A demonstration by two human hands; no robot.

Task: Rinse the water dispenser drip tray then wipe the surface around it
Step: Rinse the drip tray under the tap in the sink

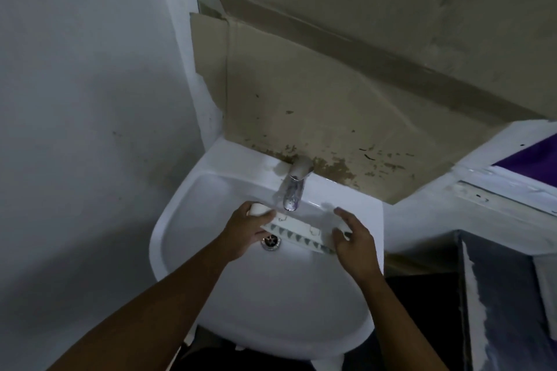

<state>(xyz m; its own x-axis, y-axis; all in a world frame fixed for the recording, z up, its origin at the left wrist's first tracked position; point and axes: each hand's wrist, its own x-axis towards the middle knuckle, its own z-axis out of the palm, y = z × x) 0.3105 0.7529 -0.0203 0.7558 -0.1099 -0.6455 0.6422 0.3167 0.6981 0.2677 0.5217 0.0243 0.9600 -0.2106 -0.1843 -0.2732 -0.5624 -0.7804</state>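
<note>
A long white drip tray [297,230] with a row of slots along its near edge is held level over the white sink basin [271,295], just below the chrome tap [294,187]. My left hand [248,227] grips the tray's left end, whose rounded corner sticks out above the fingers. My right hand [354,238] holds the right end, thumb on top. The tray sits above the metal drain [270,241]. Whether water runs from the tap I cannot tell.
Stained brown cardboard [316,105] covers the wall behind the sink. A plain grey wall [90,99] is close on the left. To the right are a white ledge [422,220], a purple surface [533,153] and a dark metal-looking unit [506,295].
</note>
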